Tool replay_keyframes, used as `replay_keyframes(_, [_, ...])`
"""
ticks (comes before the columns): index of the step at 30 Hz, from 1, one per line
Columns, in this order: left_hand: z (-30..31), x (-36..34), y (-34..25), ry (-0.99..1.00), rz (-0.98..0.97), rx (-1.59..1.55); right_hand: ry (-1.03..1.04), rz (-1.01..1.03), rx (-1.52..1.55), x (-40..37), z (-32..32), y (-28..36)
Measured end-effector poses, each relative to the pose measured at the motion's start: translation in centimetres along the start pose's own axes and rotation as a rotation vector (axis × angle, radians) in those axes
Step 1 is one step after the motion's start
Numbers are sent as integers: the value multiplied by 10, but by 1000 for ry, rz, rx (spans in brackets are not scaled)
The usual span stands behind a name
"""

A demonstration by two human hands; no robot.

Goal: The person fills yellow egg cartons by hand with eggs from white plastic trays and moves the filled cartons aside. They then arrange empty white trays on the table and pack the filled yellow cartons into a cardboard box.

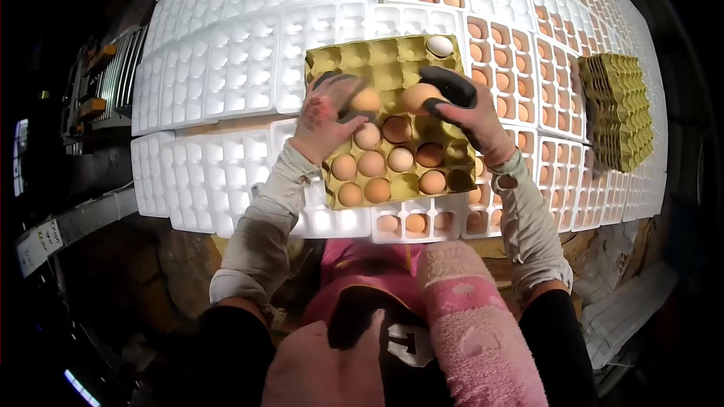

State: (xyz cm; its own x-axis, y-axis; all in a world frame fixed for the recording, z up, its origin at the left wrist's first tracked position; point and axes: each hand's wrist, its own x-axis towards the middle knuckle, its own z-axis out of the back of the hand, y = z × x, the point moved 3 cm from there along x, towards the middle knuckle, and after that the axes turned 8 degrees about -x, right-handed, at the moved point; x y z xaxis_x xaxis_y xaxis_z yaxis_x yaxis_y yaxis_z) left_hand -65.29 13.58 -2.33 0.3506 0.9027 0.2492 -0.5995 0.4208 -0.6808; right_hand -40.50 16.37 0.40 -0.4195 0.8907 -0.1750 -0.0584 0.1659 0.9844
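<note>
A yellow cardboard egg tray (407, 53) lies across white foam trays in front of me, several brown eggs (371, 163) in its near cups. One white egg (440, 47) sits in its far right corner; many far cups hold nothing. Over the tray's left side, my left hand (332, 109) in a worn, dark-fingered glove is closed round a brown egg (366, 99). On the right, my right hand (466, 105), gloved alike, grips another brown egg (419, 97) between thumb and fingers. Both hands partly hide the cups beneath them.
White foam trays (226, 75) with bare cups spread to the left. Foam trays on the right (520, 68) hold brown eggs. A stack of yellow cardboard trays (617, 113) stands at the far right. Metal racking (105, 90) is at the left.
</note>
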Motion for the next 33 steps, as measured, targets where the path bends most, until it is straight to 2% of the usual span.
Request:
replay_keyframes(1, [15, -8, -11, -186, 229, -547, 44, -29, 60, -5, 4, 2])
replay_keyframes(2, [26, -17, -11, -343, 323, -921, 85, -68, 128, -10, 4, 3])
replay_keyframes(3, [32, -30, 1, -434, 373, -1239, 200, -125, -59, -11, -3, -1])
replay_keyframes(4, [32, -46, 18, -521, 410, -1553, 182, -19, -491, -8, -18, -2])
replay_keyframes(6, [23, -64, 32, -131, 394, -1204, 228, 403, -1454, -10, -53, -8])
replay_keyframes(7, [19, -74, 39, 40, 337, -1019, 320, 315, -1560, -9, -60, -15])
replay_keyframes(8, [19, -76, 10, 171, 481, -479, 249, 259, -1286, -10, -55, -11])
replay_keyframes(10, [7, -77, -27, 195, 184, 353, 125, 144, -737, -18, -30, -7])
replay_keyframes(11, [0, -81, -23, 296, 155, 401, 95, 103, -329, -20, -24, -4])
replay_keyframes(12, [1, -86, -19, 274, 193, 349, 61, 55, -33, -23, -21, 3])
replay_keyframes(14, [7, -96, -23, 244, 260, 241, 222, 22, -13, -7, -28, 5])
replay_keyframes(15, [15, -100, -22, 174, 324, 32, 264, 82, -284, 4, -41, 8])
replay_keyframes(16, [19, -102, -22, 117, 348, -16, 216, 333, -895, 13, -59, 15])
replay_keyframes(18, [26, -114, -30, 20, 386, -108, 449, 448, -1676, 27, -95, 4])
replay_keyframes(19, [16, -122, -26, 116, 316, -14, 582, 422, -1654, 36, -103, -7])
replay_keyframes(20, [13, -123, -33, 128, 207, 69, 700, 393, -1639, 46, -105, -14])
replay_keyframes(22, [9, -118, -43, 208, 137, 171, 674, 461, -1748, 45, -105, -1])
replay_keyframes(23, [9, -115, -46, 199, 84, 142, 623, 423, -1681, 40, -96, 11])
replay_keyframes(24, [11, -116, -44, 116, 120, -121, 470, 394, -1401, 37, -78, 12])
replay_keyframes(26, [21, -102, -44, -89, 75, -254, 404, -42, -416, 37, -41, 7])
replay_keyframes(27, [20, -87, -51, -10, 78, -105, 323, -56, 17, 40, -26, 2])
replay_keyframes(28, [21, -73, -61, 68, 85, 47, 212, 453, -136, 27, -16, 8])
replay_keyframes(29, [13, -59, -69, 301, 145, 212, 367, 250, 488, 35, -6, 4])
replay_keyframes(30, [2, -50, -74, 457, 120, 446, 504, 29, 1108, 43, 3, 4])
replay_keyframes(31, [-7, -47, -69, 492, 91, 485, 580, 99, 1219, 46, 19, 10])
replay_keyframes(32, [-17, -48, -62, 529, 34, 612, 201, 298, 819, 51, 43, -1])
replay_keyframes(33, [-26, -48, -55, 561, -28, 739, -206, 313, 346, 53, 67, -10])
